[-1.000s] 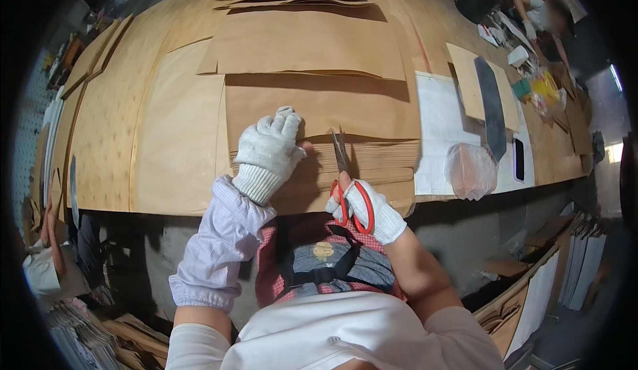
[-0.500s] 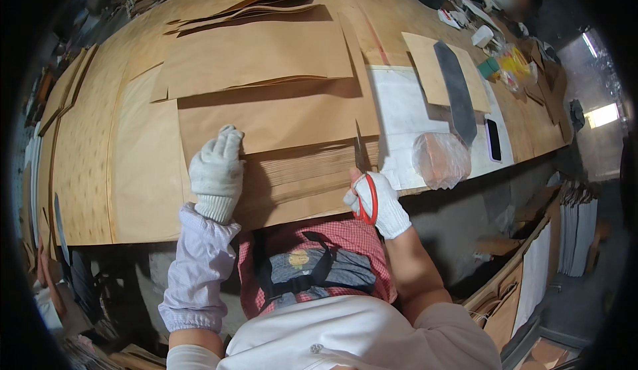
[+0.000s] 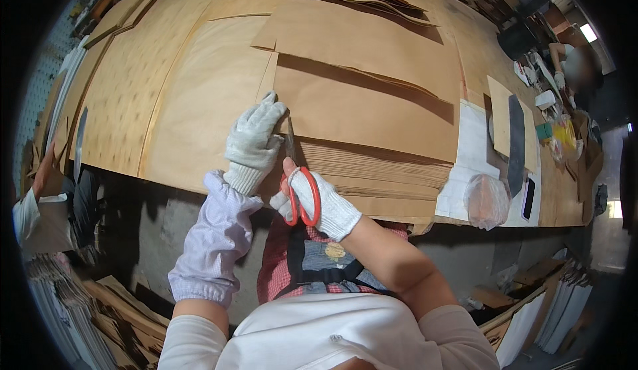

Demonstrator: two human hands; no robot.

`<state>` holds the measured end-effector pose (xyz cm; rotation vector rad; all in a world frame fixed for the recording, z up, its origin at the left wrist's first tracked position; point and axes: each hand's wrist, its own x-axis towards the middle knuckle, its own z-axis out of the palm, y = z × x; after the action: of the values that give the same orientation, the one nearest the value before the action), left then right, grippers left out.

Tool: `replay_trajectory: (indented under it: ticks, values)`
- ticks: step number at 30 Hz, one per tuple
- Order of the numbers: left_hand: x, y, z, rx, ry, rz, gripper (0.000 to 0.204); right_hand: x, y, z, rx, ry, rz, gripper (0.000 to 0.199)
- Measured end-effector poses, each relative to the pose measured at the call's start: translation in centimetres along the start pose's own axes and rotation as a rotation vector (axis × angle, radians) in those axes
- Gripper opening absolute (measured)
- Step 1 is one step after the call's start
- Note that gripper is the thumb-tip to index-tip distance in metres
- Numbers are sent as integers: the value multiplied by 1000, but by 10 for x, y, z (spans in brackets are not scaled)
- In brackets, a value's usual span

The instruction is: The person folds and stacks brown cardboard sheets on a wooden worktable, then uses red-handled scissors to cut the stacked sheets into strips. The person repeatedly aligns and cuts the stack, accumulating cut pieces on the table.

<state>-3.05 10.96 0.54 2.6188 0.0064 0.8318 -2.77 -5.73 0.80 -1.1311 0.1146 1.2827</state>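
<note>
Left hand (image 3: 254,143) lies flat, pinning the floppy brown paper stack (image 3: 372,171) near its edge, while the right hand (image 3: 318,198) grips red-handled scissors (image 3: 300,187), so hold close by the cut.

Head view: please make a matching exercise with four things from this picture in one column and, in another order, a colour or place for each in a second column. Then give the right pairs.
Things:
1. scissors
2. left hand
3. clear plastic bag
4. dark strip

Descriptions:
A. lies at the table's near edge, to the right of the paper stack
B. has red handles, held in the right hand
C. lies long and flat on a tan sheet at the right
D. wears a white knit glove and presses flat on the brown paper stack

Pairs: 1-B, 2-D, 3-A, 4-C
</note>
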Motion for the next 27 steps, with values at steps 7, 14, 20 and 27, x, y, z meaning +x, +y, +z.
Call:
replay_trajectory:
  ticks: [7,14,20,27]
  values:
    - [42,4,8,-378,188,9,47,-52,15,-51,-183,-198,-347,63]
    - [59,11,16,-220,230,-119,43,-119,6,-98,132,-78,-200,63]
    - [32,86,22,137,-375,212,54,-87,8,-111,100,155,-136,67]
    - [25,81,45,321,-324,151,52,-93,49,-157,-1147,427,-346,52]
